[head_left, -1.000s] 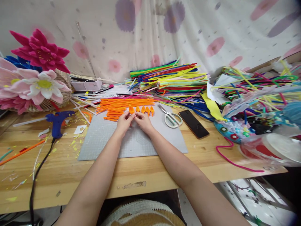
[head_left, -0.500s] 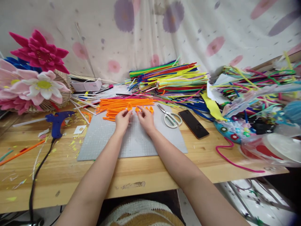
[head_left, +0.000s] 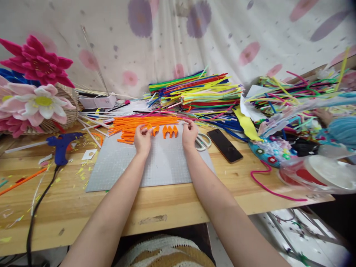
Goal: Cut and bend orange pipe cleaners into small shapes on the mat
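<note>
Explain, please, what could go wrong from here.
The right hand is at the scissors, blades mostly hidden, so a finger might get nicked. The black cord of the glue gun hangs off the table; a tug might drag the gun. The left hand, at the small orange pieces, might bend one.

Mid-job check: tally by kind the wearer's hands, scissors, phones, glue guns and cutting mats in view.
Wearer's hands: 2, left hand and right hand
Scissors: 1
Phone: 1
Glue gun: 1
Cutting mat: 1
Total: 6
</note>
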A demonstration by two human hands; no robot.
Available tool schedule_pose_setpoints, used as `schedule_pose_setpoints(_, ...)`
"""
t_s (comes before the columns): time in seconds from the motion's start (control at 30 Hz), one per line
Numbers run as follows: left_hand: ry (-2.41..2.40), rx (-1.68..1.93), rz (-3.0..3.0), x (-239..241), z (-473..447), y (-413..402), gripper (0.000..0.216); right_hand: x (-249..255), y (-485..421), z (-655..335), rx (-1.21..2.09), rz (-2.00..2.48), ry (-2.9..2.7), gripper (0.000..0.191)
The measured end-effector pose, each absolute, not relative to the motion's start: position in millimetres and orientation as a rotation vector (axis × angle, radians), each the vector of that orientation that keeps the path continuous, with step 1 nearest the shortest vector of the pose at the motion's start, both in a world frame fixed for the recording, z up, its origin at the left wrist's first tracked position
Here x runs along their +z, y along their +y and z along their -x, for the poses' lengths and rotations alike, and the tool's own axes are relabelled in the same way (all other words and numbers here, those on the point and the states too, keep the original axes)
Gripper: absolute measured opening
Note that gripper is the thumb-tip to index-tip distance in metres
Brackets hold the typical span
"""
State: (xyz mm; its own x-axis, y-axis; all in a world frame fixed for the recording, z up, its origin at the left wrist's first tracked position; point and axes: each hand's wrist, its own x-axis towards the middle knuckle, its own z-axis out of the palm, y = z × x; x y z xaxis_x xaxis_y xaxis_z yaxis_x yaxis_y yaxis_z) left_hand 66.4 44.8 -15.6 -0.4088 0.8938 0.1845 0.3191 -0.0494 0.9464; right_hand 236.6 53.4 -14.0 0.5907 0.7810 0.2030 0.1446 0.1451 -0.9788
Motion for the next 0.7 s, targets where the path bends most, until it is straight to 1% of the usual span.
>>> schedule_pose_setpoints(0.1, 1.774, 1.469, -1.296, -18, -63, 49, 0.036, -17, 55, -237, 0.612, 1.427, -0.897, 0.032)
schedule_pose_setpoints(0.3, 1.904, 1.161, -1.436, -15, -60, 51, 0.039, -21, 57, -237, 0.649, 1.448, -0.960, 0.031)
schedule_pose_setpoints(0.37, 1.905, 1.113, -1.472, -14, -60, 50, 0.048, -21, 56, -237, 0.654, 1.463, -0.978, 0.031)
schedule_pose_setpoints(0.47, 1.890, 1.034, -1.486, -13, -61, 49, 0.068, -21, 56, -237, 0.684, 1.486, -0.992, 0.029)
schedule_pose_setpoints(0.53, 1.888, 1.004, -1.480, -13, -61, 49, 0.074, -24, 58, -238, 0.690, 1.501, -0.985, 0.029)
schedule_pose_setpoints(0.7, 1.930, 0.997, -1.436, -11, -64, 50, 0.068, -37, 65, -240, 0.663, 1.553, -1.039, 0.030)
